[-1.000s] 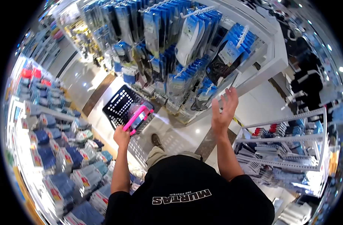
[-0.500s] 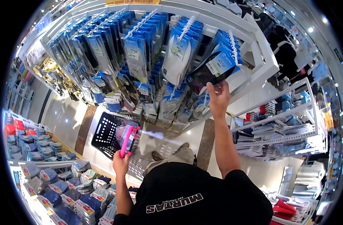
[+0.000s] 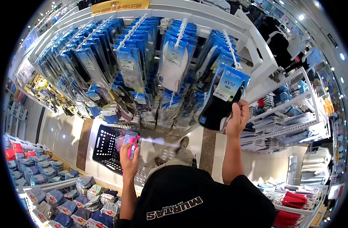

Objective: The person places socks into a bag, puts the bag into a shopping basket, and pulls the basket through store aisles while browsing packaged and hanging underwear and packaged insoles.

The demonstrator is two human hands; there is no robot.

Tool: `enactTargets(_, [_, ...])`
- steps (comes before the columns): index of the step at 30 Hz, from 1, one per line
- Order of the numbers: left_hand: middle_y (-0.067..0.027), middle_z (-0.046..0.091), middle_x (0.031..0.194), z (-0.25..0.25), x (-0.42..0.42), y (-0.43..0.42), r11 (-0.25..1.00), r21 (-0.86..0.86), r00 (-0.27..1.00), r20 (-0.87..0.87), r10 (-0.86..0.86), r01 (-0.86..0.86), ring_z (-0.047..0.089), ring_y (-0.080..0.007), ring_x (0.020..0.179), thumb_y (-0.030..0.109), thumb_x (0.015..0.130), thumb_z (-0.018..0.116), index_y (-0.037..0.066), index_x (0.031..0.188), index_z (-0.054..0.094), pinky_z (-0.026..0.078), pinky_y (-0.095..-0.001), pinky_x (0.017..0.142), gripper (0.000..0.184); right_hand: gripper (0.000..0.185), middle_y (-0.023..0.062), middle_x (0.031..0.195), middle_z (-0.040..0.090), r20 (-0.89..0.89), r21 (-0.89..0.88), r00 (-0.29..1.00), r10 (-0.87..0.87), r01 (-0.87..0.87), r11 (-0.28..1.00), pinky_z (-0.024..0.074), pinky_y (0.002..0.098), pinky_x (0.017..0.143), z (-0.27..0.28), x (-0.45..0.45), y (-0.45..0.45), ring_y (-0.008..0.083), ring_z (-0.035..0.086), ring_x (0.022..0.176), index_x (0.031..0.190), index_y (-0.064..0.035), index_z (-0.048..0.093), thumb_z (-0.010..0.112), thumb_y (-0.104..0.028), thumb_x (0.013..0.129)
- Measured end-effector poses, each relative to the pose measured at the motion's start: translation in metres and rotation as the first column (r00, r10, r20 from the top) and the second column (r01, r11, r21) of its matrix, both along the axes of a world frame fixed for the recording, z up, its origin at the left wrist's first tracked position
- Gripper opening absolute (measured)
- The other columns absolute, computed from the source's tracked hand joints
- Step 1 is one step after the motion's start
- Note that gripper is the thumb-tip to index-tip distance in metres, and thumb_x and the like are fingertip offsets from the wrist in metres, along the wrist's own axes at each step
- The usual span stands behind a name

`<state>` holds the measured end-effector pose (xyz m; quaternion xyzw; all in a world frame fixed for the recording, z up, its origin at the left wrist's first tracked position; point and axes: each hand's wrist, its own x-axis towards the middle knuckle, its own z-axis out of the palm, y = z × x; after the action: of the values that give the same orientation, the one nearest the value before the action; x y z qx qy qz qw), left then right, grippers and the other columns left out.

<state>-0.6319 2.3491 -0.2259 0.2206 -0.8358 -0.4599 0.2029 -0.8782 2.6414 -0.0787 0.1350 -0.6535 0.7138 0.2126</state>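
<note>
My right hand (image 3: 238, 119) pinches the lower right edge of a clear pack of black socks (image 3: 215, 110) with a blue header card. The pack hangs tilted in front of the white hook (image 3: 231, 49); whether it is still on the hook's tip I cannot tell. Similar sock packs (image 3: 175, 60) hang in rows to its left. Low on the left, my left hand (image 3: 128, 159) is closed around the pink handle (image 3: 133, 146) of a black shopping basket (image 3: 101, 148). Something in clear packaging lies inside the basket, partly hidden by the hand.
The white display rack (image 3: 263, 49) spans the front. Shelves of folded packs (image 3: 284, 114) stand to the right. Behind my left arm is a bin of folded socks (image 3: 63, 207). Red folded items (image 3: 294, 199) lie at the lower right. My shoes are on the tiled floor (image 3: 189, 155).
My right hand has moved right and down, drawing the sock pack away from the rack and turning it more upright. My left hand has shifted slightly up and right with the basket handle.
</note>
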Motion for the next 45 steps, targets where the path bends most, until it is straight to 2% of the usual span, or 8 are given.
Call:
enactTargets(7, [-0.0158,0.063,0.119,0.080,-0.093,0.071,0.787,0.405,0.885,-0.231,-0.404,0.465,0.059,-0.0260,0.114,0.019,0.090,0.068,0.000,0.119,0.063,0.044,-0.0346,0.098,0.035,0.028,0.0088,0.090,0.065,0.117,-0.521,0.822,0.558,-0.427,0.739,0.0514,0.0326,0.071,0.010,0.040,-0.002,0.0199,0.064,0.074,0.117,-0.0005,0.052,0.046,-0.021,0.098])
enactTargets(11, [-0.0150,0.056,0.135,0.123,-0.109,0.106,0.845,0.022,0.733,-0.510,-0.450,0.534,0.051,-0.0330,0.126,0.029,0.085,0.072,0.007,0.126,0.062,0.037,-0.0458,0.106,0.048,0.039,0.0019,0.072,0.051,-0.010,-0.813,0.325,0.946,-0.553,0.182,0.0416,0.0264,0.056,-0.028,0.058,-0.028,0.0138,0.047,0.050,0.130,-0.0050,0.047,0.050,-0.029,0.100])
enactTargets(18, [-0.0132,0.052,0.140,0.114,-0.101,0.129,0.833,-0.402,0.778,-0.347,-0.523,0.380,0.043,-0.0353,0.135,0.028,0.077,0.077,0.013,0.122,0.067,0.027,-0.0513,0.112,0.048,0.048,0.0016,0.075,0.053,0.026,-0.980,-0.010,1.000,-0.198,0.024,0.0453,0.0245,0.059,-0.046,0.078,-0.059,0.0109,0.053,0.061,0.131,-0.0027,0.046,0.053,-0.038,0.099])
enactTargets(21, [-0.0157,0.051,0.141,0.110,-0.106,0.122,0.860,-0.283,0.774,-0.379,-0.507,0.425,0.043,-0.0360,0.134,0.028,0.079,0.076,0.011,0.122,0.066,0.028,-0.0504,0.112,0.047,0.048,0.0014,0.076,0.053,0.263,-0.908,0.112,0.958,-0.307,0.285,0.0461,0.0245,0.060,-0.043,0.060,-0.054,0.0106,0.054,0.063,0.130,-0.0023,0.047,0.053,-0.039,0.099])
enactTargets(25, [-0.0164,0.057,0.132,0.100,-0.109,0.110,0.797,0.247,0.792,-0.454,-0.407,0.551,0.051,-0.0303,0.126,0.032,0.092,0.065,0.005,0.125,0.063,0.037,-0.0413,0.105,0.043,0.027,0.0004,0.087,0.060,0.532,-0.452,0.763,0.368,-0.111,0.885,0.0467,0.0230,0.072,-0.018,0.038,-0.060,0.0085,0.056,0.076,0.108,-0.0038,0.059,0.059,-0.030,0.100])
enactTargets(28, [-0.0107,0.066,0.110,0.082,-0.111,0.111,0.441,0.681,0.811,-0.501,-0.303,0.585,0.060,-0.0172,0.104,0.027,0.100,0.057,-0.002,0.120,0.062,0.045,-0.0302,0.092,0.036,0.015,0.0024,0.094,0.063,0.250,-0.275,0.944,0.217,-0.145,0.950,0.0490,0.0258,0.078,-0.041,0.014,-0.024,0.0089,0.058,0.086,0.100,-0.0055,0.058,0.058,-0.021,0.101])
enactTargets(32, [-0.0071,0.070,0.092,0.067,-0.121,0.120,0.691,0.557,0.888,-0.265,-0.377,0.460,0.063,-0.0120,0.086,0.013,0.094,0.066,-0.004,0.113,0.064,0.050,-0.0280,0.078,0.025,0.022,-0.0057,0.081,0.048,0.069,-0.063,0.995,-0.074,0.078,0.995,0.0339,0.0190,0.069,-0.026,-0.001,-0.009,0.0028,0.039,0.075,0.089,-0.0068,0.052,0.064,-0.022,0.099])
enactTargets(45, [-0.0083,0.069,0.091,0.027,-0.099,0.091,0.819,0.483,0.951,-0.150,-0.271,0.310,0.064,-0.0148,0.082,0.012,0.093,0.065,-0.001,0.107,0.067,0.050,-0.0296,0.075,0.019,0.024,-0.0057,0.077,0.046,-0.125,0.275,0.987,-0.105,0.136,0.952,0.0311,0.0201,0.058,-0.010,-0.079,-0.016,0.0032,0.038,0.067,0.088,-0.0040,0.053,0.067,-0.022,0.097])
